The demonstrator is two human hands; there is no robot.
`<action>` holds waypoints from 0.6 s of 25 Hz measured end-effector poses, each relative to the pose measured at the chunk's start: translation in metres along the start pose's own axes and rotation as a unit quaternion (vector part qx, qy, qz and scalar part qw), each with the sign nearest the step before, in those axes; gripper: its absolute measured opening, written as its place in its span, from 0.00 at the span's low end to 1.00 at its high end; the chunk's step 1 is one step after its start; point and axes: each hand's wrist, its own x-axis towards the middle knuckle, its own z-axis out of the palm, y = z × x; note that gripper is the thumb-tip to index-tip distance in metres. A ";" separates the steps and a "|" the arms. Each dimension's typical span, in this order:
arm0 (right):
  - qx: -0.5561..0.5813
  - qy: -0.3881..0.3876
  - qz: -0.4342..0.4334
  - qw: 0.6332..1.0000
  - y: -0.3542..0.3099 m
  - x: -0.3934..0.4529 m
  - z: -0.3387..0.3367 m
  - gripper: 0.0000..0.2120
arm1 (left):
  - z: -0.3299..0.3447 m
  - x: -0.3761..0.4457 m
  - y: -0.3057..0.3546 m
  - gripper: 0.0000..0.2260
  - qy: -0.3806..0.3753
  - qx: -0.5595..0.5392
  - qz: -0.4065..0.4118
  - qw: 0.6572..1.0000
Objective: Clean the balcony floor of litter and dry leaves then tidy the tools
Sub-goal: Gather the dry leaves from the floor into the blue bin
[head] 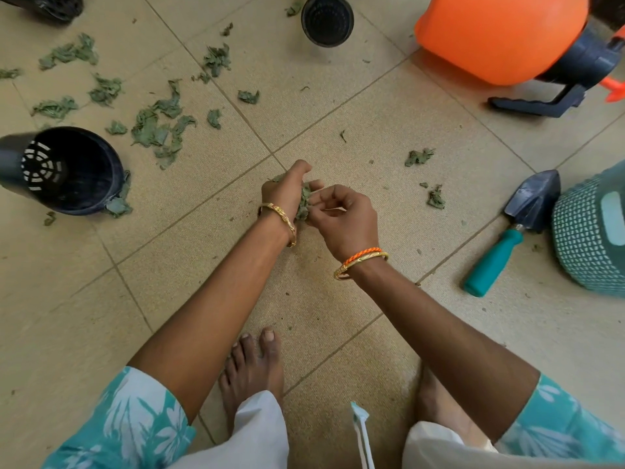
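Over the middle of the beige tiled floor (372, 130), my left hand (285, 191) grips a clump of dry green leaves (304, 203). My right hand (341, 214) is right beside it, fingers curled and touching the same clump. Several loose dry leaves (159, 126) lie scattered at the upper left, and a few more leaves (419, 156) lie at the right. A trowel (514, 228) with a teal handle and dark blade lies on the floor at the right.
A black plastic pot (71, 170) lies on its side at the left; another black pot (327, 20) is at the top. An orange pressure sprayer (507, 38) lies at the upper right, a teal patterned container (592, 238) at the right edge. My bare feet (253, 367) are below.
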 end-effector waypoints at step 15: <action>-0.517 -0.172 -0.274 0.792 0.015 0.128 -0.045 0.25 | 0.012 0.038 0.016 0.17 0.009 0.065 -0.040 0.997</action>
